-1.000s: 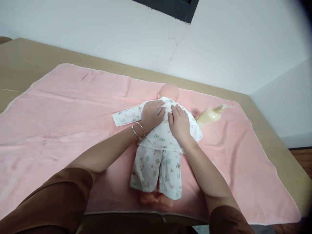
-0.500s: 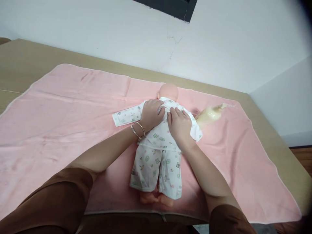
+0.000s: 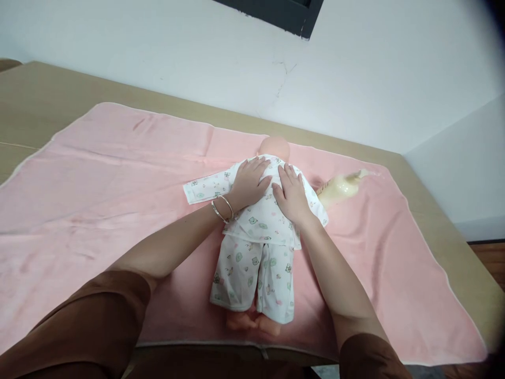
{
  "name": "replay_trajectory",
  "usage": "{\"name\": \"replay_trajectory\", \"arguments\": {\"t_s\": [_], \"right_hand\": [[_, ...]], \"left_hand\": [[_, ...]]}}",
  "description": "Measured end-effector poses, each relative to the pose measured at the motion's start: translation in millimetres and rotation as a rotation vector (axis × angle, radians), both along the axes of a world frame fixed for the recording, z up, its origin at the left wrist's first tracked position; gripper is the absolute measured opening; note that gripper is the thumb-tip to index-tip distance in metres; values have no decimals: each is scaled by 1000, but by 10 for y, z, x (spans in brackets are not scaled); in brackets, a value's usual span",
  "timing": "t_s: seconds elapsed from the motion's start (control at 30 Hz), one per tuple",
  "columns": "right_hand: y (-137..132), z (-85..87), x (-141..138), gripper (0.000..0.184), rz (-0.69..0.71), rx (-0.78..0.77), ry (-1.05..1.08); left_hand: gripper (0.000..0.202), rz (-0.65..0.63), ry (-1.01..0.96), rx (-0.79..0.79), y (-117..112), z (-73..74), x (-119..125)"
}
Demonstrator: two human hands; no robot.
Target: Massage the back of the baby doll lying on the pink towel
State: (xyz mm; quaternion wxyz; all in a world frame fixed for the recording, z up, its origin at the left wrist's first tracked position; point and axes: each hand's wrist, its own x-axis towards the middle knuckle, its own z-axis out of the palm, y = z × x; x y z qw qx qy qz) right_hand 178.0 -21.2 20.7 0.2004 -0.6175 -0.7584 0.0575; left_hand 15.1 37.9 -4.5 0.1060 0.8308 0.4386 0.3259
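A baby doll point(image 3: 275, 147) lies on a pink blanket point(image 3: 158, 152), its head toward the wall and its feet toward me. Its face is not visible. It wears a white printed pajama top point(image 3: 258, 223) and matching pants point(image 3: 236, 271). My left hand point(image 3: 251, 181) rests flat on the upper left of the top, fingers stretched toward the head. On the upper right of the top lies my right hand point(image 3: 292, 195), fingers extended and a little apart. Neither hand grasps anything. The doll's left-side sleeve point(image 3: 207, 188) reaches out over the blanket.
Right of the doll lies a cream-colored, glossy bottle-like object point(image 3: 342, 187), partly hidden by the sleeve. The blanket covers much of a wooden table point(image 3: 63, 87). A white wall point(image 3: 177, 58) stands behind, with a dark frame point(image 3: 280, 16) on it.
My hands have shifted slightly on the doll's upper back, and the right fingers point more toward the head. The cloth near the collar looks smoother, and the top's lower right hem now shows.
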Motion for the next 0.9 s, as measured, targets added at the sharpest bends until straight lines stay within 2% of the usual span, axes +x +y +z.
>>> {"name": "replay_trajectory", "arguments": {"t_s": [0.17, 0.33, 0.57, 0.67, 0.77, 0.9], "right_hand": [[-80, 35, -118, 54, -66, 84, -143], [-178, 21, -248, 50, -192, 205, -260], [-66, -6, -134, 54, -79, 70, -165], [-37, -1, -95, 55, -54, 35, -124], [-46, 1, -97, 55, -60, 54, -117], [-89, -14, -137, 50, -98, 163, -136]], "left_hand": [[47, 8, 0, 56, -20, 7, 2], [39, 92, 30, 188, -105, 30, 13], [33, 126, -31, 209, -85, -31, 16], [37, 96, -55, 185, -47, -44, 14], [41, 53, -58, 162, -25, -37, 14], [38, 65, -42, 176, -35, -24, 12]]}}
